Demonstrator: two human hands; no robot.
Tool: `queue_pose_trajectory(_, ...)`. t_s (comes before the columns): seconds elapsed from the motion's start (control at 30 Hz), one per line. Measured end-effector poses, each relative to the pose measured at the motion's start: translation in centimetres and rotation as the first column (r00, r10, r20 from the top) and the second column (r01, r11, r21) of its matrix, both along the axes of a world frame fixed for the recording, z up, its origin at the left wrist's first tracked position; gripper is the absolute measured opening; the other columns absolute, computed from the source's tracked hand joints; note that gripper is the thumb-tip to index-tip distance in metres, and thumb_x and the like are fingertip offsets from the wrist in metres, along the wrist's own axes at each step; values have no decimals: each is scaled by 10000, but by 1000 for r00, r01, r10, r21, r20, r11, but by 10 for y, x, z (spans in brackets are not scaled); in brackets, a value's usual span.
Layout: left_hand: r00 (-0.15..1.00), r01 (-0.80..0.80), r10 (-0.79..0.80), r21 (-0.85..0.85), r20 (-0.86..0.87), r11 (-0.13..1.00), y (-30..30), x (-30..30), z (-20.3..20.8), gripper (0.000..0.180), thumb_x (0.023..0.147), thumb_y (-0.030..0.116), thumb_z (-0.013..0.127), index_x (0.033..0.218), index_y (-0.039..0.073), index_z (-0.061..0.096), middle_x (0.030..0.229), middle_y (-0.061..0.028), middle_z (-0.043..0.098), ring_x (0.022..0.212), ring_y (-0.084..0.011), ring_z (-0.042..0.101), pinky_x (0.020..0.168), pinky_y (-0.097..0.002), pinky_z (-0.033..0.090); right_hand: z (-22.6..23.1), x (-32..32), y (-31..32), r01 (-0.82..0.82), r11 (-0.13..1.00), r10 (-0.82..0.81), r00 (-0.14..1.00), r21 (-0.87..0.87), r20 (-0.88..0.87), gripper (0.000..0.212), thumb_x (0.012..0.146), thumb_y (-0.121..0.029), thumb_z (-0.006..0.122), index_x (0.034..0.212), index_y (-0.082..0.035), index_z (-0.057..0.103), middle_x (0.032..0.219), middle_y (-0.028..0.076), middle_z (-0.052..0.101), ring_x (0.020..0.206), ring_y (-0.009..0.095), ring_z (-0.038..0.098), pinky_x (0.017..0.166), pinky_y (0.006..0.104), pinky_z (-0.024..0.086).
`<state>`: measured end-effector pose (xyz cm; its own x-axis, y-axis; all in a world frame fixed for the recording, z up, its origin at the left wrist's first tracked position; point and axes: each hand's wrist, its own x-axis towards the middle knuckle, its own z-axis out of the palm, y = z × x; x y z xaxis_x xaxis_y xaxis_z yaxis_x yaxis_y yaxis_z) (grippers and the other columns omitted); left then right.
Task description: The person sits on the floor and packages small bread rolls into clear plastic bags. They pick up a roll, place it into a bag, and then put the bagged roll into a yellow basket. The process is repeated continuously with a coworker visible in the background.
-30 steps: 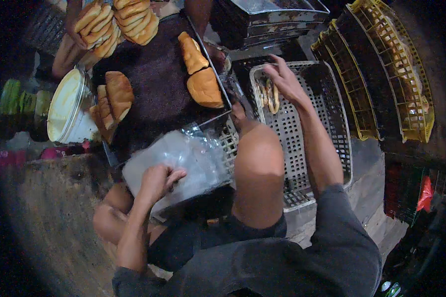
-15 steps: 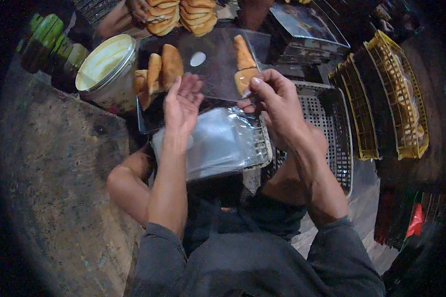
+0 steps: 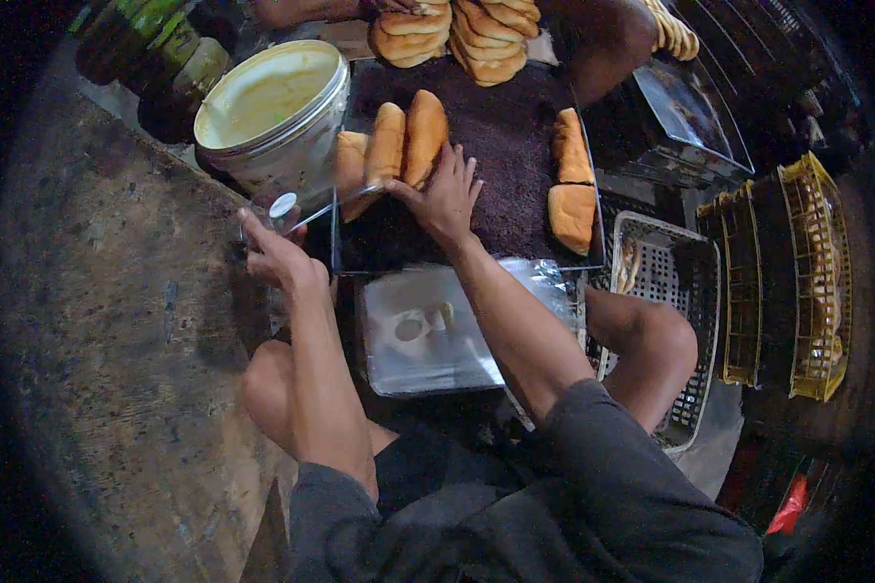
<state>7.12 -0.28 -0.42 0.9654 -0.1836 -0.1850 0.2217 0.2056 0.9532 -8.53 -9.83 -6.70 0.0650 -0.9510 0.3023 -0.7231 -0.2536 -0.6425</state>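
My left hand (image 3: 287, 255) is closed on a thin clear plastic bag (image 3: 282, 206) with a white oval mark, held left of a dark tray (image 3: 510, 228). The bag's edge stretches toward the thumb of my right hand (image 3: 444, 197). Spread and open, the right hand reaches over the tray with its fingers against the rightmost of three long bread rolls (image 3: 425, 136). Whether the right thumb grips the bag's edge is hard to see. Two more bread pieces (image 3: 573, 216) lie at the tray's right edge. Below the tray lies a stack of clear bags (image 3: 423, 335).
A white bucket (image 3: 272, 131) with yellowish residue stands left of the tray. Fanned bread stacks (image 3: 486, 44) sit at the far side, near another person's hand (image 3: 399, 6). On the right are a plastic crate (image 3: 707, 335) and upright yellow crates (image 3: 817, 282).
My right hand has left the bread at the tray's right and moved to the rolls on the left. My left hand has moved left and taken the bag. The view has shifted.
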Motion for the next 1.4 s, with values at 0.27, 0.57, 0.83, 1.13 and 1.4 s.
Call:
queue_pose_trajectory(0.27, 929, 361, -355, -43, 101, 932, 13, -27, -1, 731, 951, 557, 389, 1342, -60, 354, 1298, -148, 521, 1126, -280, 576, 747, -380, 538, 80, -129, -20, -287, 895, 88, 863, 340, 497, 550, 789, -302, 670, 1210, 37, 564, 1136, 193, 623, 1119, 286, 564, 994, 387, 397)
queue_pose_trajectory(0.57, 739, 674, -668, -123, 91, 728, 4, -90, 16, 734, 940, 589, 347, 1257, -70, 413, 1221, -179, 501, 1099, -303, 569, 709, -381, 595, 169, -236, 28, -429, 862, 99, 665, 271, 740, 546, 826, -265, 608, 1246, 73, 521, 1193, 189, 586, 1107, 233, 553, 970, 312, 403)
queue_pose_trajectory(0.83, 436, 795, -897, -436, -75, 422, 0, -211, 37, 745, 876, 584, 521, 1401, 95, 321, 1365, -153, 429, 1248, -317, 441, 982, -487, 441, 176, -233, 77, -230, 969, 245, 835, -92, 493, 487, 859, -282, 641, 1214, 28, 519, 1237, 188, 549, 1191, 286, 497, 1029, 398, 353)
queue_pose_trajectory(1.13, 295, 943, -954, -173, 49, 283, -44, -324, 47, 596, 846, 521, 629, 1184, 38, 538, 1031, -75, 621, 872, -164, 614, 745, -323, 503, 189, -310, 89, -200, 878, -81, 834, -436, -546, 700, 768, -244, 708, 1359, -90, 367, 1298, 167, 511, 1273, 334, 431, 1039, 511, 325)
queue_pose_trajectory(1.4, -322, 249, -935, 940, -148, -234, 10, -230, 0, 592, 869, 525, 547, 621, -2, 648, 565, -166, 608, 538, -311, 608, 564, -416, 458, -46, -460, 34, 500, 755, -473, 863, 425, -174, 781, 783, -277, 678, 1374, 19, 261, 1132, 282, 589, 1074, 403, 572, 938, 438, 432)
